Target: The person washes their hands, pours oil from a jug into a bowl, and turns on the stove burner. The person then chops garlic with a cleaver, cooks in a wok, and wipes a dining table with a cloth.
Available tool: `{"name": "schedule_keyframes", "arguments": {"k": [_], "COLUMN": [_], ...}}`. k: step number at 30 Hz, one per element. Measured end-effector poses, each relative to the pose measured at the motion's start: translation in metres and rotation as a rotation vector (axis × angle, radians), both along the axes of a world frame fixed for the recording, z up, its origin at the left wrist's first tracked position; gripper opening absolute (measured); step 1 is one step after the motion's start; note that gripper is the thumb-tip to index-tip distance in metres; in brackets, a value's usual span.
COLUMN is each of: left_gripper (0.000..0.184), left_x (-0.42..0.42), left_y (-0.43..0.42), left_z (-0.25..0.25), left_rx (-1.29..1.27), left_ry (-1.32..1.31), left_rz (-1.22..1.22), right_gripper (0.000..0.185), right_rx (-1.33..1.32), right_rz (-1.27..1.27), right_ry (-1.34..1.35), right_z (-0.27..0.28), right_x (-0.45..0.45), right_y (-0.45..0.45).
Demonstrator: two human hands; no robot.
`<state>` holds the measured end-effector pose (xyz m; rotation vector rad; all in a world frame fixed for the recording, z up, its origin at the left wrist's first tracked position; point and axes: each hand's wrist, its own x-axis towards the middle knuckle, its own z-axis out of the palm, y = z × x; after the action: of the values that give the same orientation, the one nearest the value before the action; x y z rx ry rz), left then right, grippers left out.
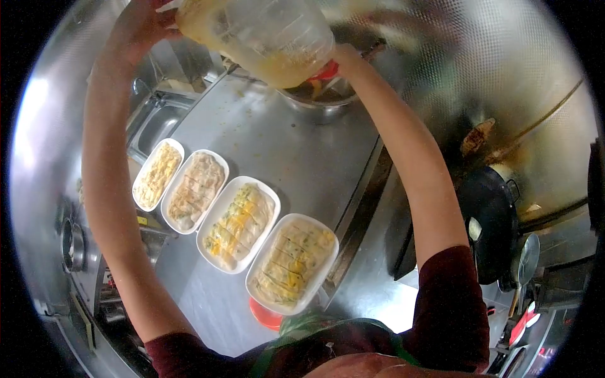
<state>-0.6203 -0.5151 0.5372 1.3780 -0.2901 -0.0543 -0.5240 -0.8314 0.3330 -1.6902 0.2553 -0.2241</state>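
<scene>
A translucent plastic container with yellowish residue inside is tilted at the top of the view, over a metal bowl. My left hand grips the container at its left end, partly cut off by the frame edge. At its right lower end is my right hand, its fingers mostly hidden. Close by it shows something red, perhaps part of a utensil; whether my hand holds it I cannot make out. Inside the bowl there is dark content, partly covered by the container.
Several white dishes of sliced rolls stand in a diagonal row on the steel counter, the nearest dish by my body. A red round item sits partly under it. At left is a sink; at right, a black wok and a strainer.
</scene>
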Motion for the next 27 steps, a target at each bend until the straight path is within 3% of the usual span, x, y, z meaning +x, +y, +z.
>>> {"name": "schedule_keyframes", "arguments": {"k": [5, 11, 14, 18, 23, 27], "left_gripper": [0.049, 0.057, 0.059, 0.061, 0.058, 0.054], "left_x": [-0.026, -0.001, -0.036, -0.032, -0.031, -0.014], "left_y": [-0.020, -0.010, -0.032, -0.020, -0.032, -0.020], "left_z": [0.001, 0.013, 0.017, 0.012, 0.018, 0.018], "left_rx": [0.081, 0.079, 0.115, 0.183, 0.104, 0.091], "left_ry": [-0.208, -0.075, -0.122, -0.232, -0.112, -0.091], "left_rz": [0.058, -0.027, 0.141, -0.030, 0.107, 0.010], "right_gripper": [0.028, 0.028, 0.028, 0.028, 0.028, 0.028], "right_rx": [-0.006, -0.019, -0.022, -0.026, -0.030, -0.036], "right_rz": [0.010, 0.018, 0.024, 0.030, 0.035, 0.038], "right_ry": [0.010, 0.020, 0.026, 0.033, 0.037, 0.038], "right_z": [0.001, 0.004, 0.007, 0.009, 0.011, 0.013], "right_x": [-0.002, -0.006, -0.007, -0.009, -0.011, -0.013], "right_y": [-0.002, -0.004, -0.005, -0.007, -0.009, -0.008]}}
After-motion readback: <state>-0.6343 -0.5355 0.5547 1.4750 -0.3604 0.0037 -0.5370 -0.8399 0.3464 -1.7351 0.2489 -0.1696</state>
